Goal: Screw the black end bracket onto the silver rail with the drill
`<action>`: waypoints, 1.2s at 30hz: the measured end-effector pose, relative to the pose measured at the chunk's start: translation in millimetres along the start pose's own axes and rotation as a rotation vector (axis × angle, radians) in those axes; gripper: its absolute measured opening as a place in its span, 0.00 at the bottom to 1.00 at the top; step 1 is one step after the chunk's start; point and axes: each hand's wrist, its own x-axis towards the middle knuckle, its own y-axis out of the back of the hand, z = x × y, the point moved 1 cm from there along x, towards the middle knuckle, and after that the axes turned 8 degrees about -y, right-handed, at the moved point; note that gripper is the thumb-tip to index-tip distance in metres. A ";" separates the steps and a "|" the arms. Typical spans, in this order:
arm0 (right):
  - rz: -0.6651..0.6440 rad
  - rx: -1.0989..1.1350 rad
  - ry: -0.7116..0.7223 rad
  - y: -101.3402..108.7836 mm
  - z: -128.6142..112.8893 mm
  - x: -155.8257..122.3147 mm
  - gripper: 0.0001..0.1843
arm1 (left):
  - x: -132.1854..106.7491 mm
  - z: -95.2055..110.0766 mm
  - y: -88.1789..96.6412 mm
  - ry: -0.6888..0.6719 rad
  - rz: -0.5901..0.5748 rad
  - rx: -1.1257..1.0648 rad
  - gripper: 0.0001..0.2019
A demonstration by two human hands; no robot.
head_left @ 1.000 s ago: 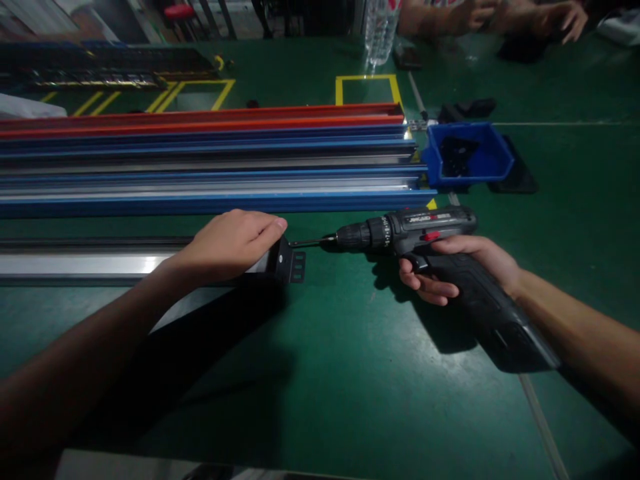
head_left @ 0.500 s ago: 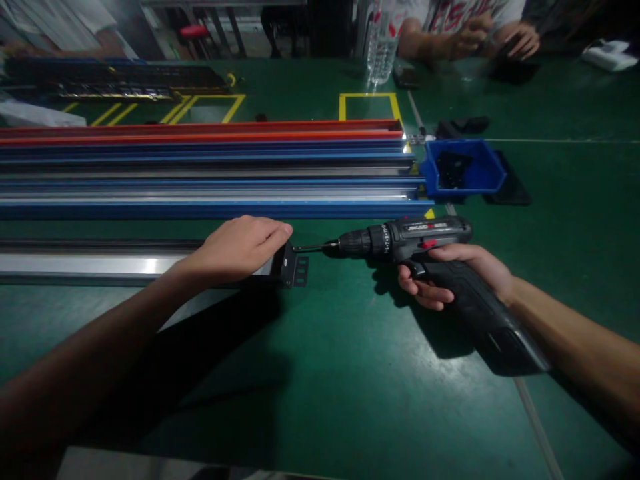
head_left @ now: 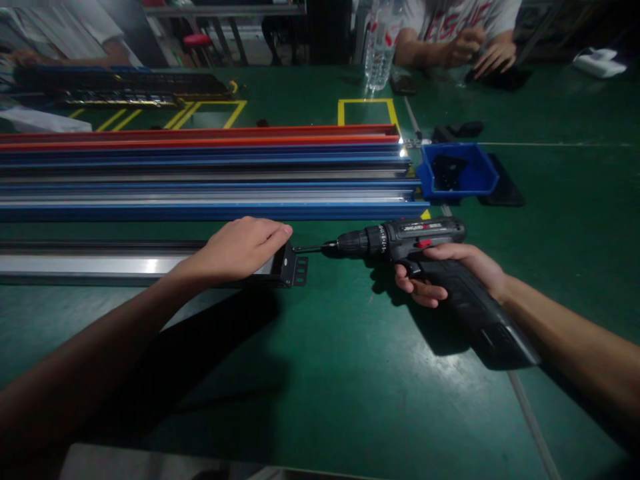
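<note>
A long silver and black metal rail point(head_left: 100, 264) lies on the green table, with a black slotted end bracket point(head_left: 294, 265) at its right end. My left hand point(head_left: 240, 248) is wrapped over the rail's right end, fingers closed down on it beside the bracket. My right hand point(head_left: 450, 272) grips the handle of a black cordless drill point(head_left: 425, 250). The drill lies level, pointing left, and its bit tip meets the upper part of the bracket.
Behind the rail lies a stack of long blue, silver and red rails point(head_left: 210, 173). A blue bin point(head_left: 457, 172) with black parts stands at their right end. Farther back are a water bottle point(head_left: 379, 40) and another person's hands point(head_left: 480, 50).
The view has tilted up a little, showing more of the far table. Both hands, the drill and the rail stay in the same pose, bit against the bracket.
</note>
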 end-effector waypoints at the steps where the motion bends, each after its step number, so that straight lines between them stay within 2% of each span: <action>1: -0.004 0.001 0.000 0.3 0.1 -0.1 0.22 | -0.1 0.1 0.0 -0.003 0.001 0.002 0.30; 12: 0.004 0.004 0.001 0.8 0.6 0.0 0.23 | 1.1 -0.4 -0.7 -0.024 -0.003 0.010 0.29; 20: 0.063 -0.029 -0.033 -1.6 -2.0 -1.0 0.20 | 1.1 -3.3 -2.6 -0.005 0.006 0.007 0.30; 36: 0.064 -0.009 -0.042 -4.3 -2.2 -2.0 0.20 | 1.7 -3.6 -1.9 0.007 -0.015 0.009 0.30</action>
